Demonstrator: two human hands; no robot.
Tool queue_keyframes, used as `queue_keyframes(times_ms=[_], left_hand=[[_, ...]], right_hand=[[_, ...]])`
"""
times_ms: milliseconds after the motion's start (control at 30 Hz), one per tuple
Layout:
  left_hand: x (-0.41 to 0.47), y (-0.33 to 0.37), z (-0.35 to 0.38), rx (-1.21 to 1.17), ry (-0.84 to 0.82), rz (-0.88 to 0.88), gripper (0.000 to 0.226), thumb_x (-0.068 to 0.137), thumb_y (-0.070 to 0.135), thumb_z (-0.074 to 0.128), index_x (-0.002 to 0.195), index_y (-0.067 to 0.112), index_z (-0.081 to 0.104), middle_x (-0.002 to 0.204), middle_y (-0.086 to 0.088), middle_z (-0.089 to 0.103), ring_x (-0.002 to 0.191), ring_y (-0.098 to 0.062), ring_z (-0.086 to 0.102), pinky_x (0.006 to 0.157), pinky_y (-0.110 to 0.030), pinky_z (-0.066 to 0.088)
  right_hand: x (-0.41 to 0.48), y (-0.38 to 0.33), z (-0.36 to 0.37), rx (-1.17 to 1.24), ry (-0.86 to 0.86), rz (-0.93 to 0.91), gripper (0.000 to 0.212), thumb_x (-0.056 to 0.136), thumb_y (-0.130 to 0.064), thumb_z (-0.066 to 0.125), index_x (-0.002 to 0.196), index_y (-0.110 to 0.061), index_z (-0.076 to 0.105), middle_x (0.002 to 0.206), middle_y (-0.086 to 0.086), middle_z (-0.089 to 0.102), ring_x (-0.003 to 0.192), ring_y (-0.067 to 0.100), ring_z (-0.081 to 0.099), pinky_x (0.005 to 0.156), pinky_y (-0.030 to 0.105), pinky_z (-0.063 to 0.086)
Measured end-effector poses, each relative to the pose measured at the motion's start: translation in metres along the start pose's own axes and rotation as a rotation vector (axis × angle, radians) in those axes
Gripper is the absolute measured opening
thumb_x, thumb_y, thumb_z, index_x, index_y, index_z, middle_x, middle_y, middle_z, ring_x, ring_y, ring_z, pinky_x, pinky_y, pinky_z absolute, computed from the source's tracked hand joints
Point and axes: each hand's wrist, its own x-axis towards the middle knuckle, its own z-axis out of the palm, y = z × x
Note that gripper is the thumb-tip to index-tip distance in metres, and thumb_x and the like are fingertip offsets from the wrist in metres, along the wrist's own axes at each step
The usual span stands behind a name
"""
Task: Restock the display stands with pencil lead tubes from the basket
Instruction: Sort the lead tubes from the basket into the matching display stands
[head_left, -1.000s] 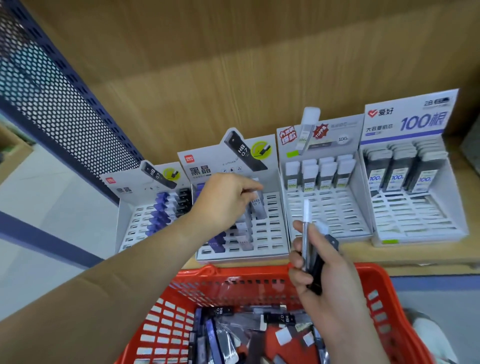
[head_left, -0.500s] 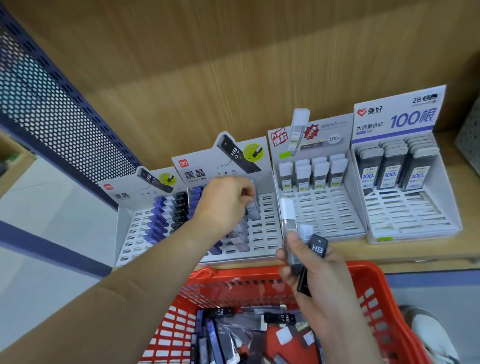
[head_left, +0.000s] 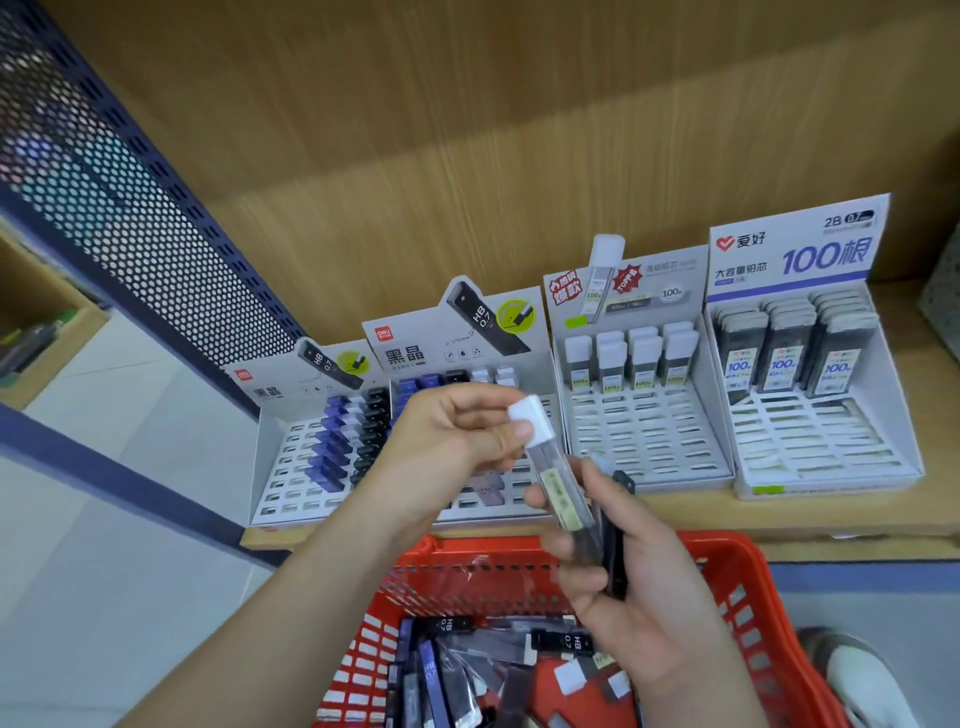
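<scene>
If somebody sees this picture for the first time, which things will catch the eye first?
First, the clear white-capped tube in the centre: the left hand pinches its cap while the right hand grips its body together with a black tube. Below them, the bright red basket holds more tubes. On the wooden shelf behind, the rightmost display stand shows a big blue 100.

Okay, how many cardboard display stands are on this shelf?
4, side by side on the shelf: the far-left stand, the second stand partly behind the left hand, the third stand right of it, the far-right stand. None looks fully hidden.
</scene>
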Motion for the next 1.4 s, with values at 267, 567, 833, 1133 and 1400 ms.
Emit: queue_keyframes(times_ms=[267,567,833,1133,1400], left_hand=[[-0.004,0.015,-0.002,0.038,-0.052,-0.005,0.029,0.08,0.01,0.07,0.108,0.014,0.07,0.075,-0.01,0.061,0.068,-0.018,0.067,0.064,-0.022,0.054],[0.024,0.039,0.02,0.279,-0.03,0.102,0.013,0.071,0.009,0.076,0.078,0.005,0.067,0.062,-0.007,0.068,0.053,-0.014,0.061,0.053,-0.02,0.054],[0.083,0.02,0.039,0.844,0.201,0.405,0.008,0.084,0.019,0.071,0.09,0.015,0.075,0.078,-0.008,0.072,0.077,-0.027,0.064,0.075,-0.038,0.052],[0.106,-0.004,0.051,0.981,0.208,0.545,0.019,0.085,0.021,0.071,0.099,0.009,0.075,0.093,-0.008,0.074,0.088,-0.024,0.065,0.076,-0.03,0.048],[0.112,-0.002,0.049,1.08,0.166,0.545,0.017,0.087,0.025,0.069,0.095,0.011,0.075,0.083,-0.009,0.073,0.081,-0.025,0.064,0.07,-0.029,0.047]], right_hand=[[-0.005,-0.008,-0.002,-0.234,0.103,-0.203,0.021,0.084,-0.024,0.064,0.085,-0.009,0.078,0.077,0.02,0.071,0.041,0.01,0.04,0.036,0.016,0.023],[-0.004,-0.02,-0.023,-0.041,0.224,-0.143,0.031,0.085,-0.034,0.063,0.094,-0.004,0.065,0.056,0.007,0.048,0.039,0.01,0.032,0.035,0.018,0.021],[-0.004,-0.032,-0.049,0.056,0.299,-0.219,0.026,0.096,-0.024,0.054,0.111,-0.01,0.068,0.066,0.003,0.05,0.046,0.01,0.037,0.034,0.02,0.026],[0.002,-0.033,-0.057,0.043,0.329,-0.222,0.04,0.071,-0.027,0.065,0.107,-0.01,0.072,0.064,0.004,0.05,0.046,0.011,0.035,0.035,0.02,0.023],[0.001,-0.034,-0.056,0.078,0.285,-0.199,0.046,0.067,-0.027,0.064,0.109,-0.008,0.074,0.069,0.002,0.047,0.048,0.011,0.036,0.037,0.022,0.024]])
